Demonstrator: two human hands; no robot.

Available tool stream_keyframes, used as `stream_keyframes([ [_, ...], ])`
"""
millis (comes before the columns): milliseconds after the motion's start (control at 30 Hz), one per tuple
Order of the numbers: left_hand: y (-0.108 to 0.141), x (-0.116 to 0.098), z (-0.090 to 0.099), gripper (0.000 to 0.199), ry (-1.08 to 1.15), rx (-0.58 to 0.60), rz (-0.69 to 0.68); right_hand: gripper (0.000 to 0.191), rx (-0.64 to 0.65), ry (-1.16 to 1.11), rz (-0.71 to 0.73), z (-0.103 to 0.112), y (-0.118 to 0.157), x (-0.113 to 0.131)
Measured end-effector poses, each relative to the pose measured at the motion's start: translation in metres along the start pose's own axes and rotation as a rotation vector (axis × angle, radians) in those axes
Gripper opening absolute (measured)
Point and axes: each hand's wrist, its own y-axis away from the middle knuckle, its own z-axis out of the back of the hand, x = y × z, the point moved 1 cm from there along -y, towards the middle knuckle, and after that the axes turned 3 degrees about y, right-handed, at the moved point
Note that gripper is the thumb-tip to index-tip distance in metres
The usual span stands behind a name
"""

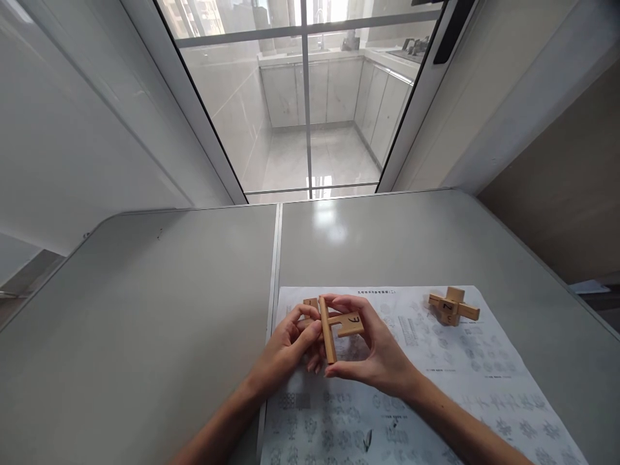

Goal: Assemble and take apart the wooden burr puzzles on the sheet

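Between my two hands is a cluster of interlocking wooden puzzle pieces [327, 332], held above a printed sheet. My left hand [290, 342] grips the cluster from the left, thumb pressed near the upright bar and the other fingers partly hidden behind it. My right hand [371, 345] holds the long bar by its ends, thumb at the bottom and fingers at the top. A notched piece with a dark mark [351, 323] sticks out to the right of the bar, inside the curve of my right hand.
A second assembled wooden puzzle [454, 306] sits on the sheet's far right. The printed sheet [411, 387] shows small diagrams and lies on the grey table [217, 271], right of a metal seam [275, 258]. Beyond the table's back edge is a glass door [339, 97].
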Motion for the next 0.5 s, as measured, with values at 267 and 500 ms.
stream_keyframes([
  [267, -0.001, -0.002, 0.010, 0.050, 0.151, -0.251, -0.131, 0.102, 0.086, 0.327, -0.018, 0.002, 0.001, -0.010],
  [500, -0.004, -0.005, 0.010, 0.047, 0.204, -0.286, -0.170, 0.111, 0.197, 0.528, 0.179, -0.008, -0.010, -0.013],
])
